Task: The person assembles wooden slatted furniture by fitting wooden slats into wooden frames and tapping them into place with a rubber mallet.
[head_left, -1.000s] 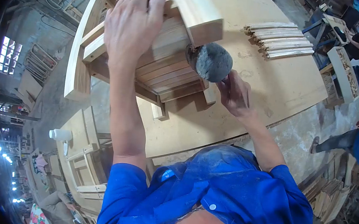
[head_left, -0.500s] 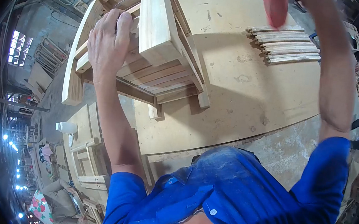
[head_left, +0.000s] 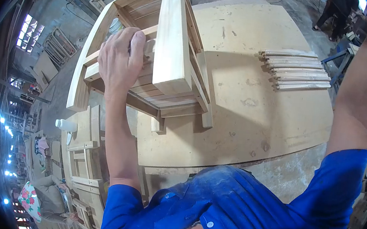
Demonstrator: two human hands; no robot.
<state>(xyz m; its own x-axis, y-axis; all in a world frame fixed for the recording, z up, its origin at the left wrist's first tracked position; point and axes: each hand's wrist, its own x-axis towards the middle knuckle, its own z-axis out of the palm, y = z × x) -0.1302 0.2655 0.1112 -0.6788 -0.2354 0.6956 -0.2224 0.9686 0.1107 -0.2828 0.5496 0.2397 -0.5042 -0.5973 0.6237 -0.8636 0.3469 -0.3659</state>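
Right arm (head_left: pixel 361 102) is up at the right; a second ago it was down by the wooden frame (head_left: pixel 170 46). That hand's out of shot, can't tell its grip. Left hand (head_left: pixel 120 58) grips the single frame, left on the surface (head_left: pixel 244 134), two thick boards (head_left: pixel 78 90) pointing near, long axis near-far. Far right: one slat row (head_left: pixel 297 73).

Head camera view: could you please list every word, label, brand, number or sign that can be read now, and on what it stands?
None can be read.
White bottle: too small to make out any label.
Blue shirt: a small pale mark, too small to read.
Wooden frame and stacked sticks: no lettering visible.
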